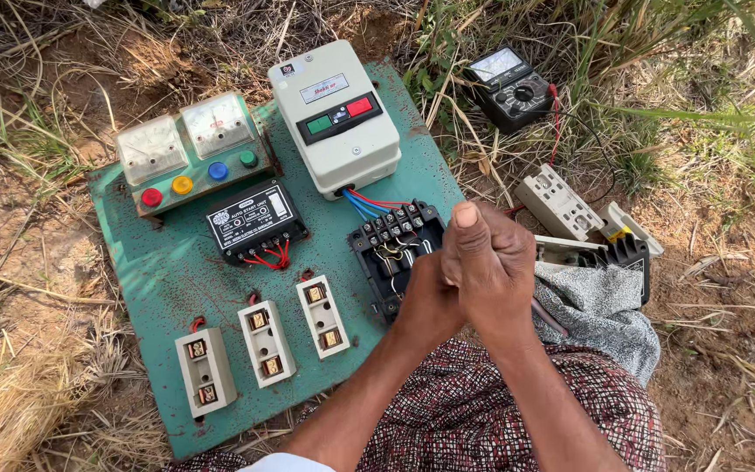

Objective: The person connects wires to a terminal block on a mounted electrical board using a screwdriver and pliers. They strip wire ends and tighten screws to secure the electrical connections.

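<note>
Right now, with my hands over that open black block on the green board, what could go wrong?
1. Both hands, right hand over left hand, press on the open black terminal block; a slip could strain its thin wires.
2. The red and blue wires from the white starter box lie close and could snag.

Rust-speckled painted metal board (155, 280), glossy plastic starter box (335, 118), woven cloth (600, 306)

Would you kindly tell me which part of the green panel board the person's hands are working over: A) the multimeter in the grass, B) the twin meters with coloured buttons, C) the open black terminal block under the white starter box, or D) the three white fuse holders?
C: both hands are clasped together directly over the open black terminal block, just below the white starter box.
</note>
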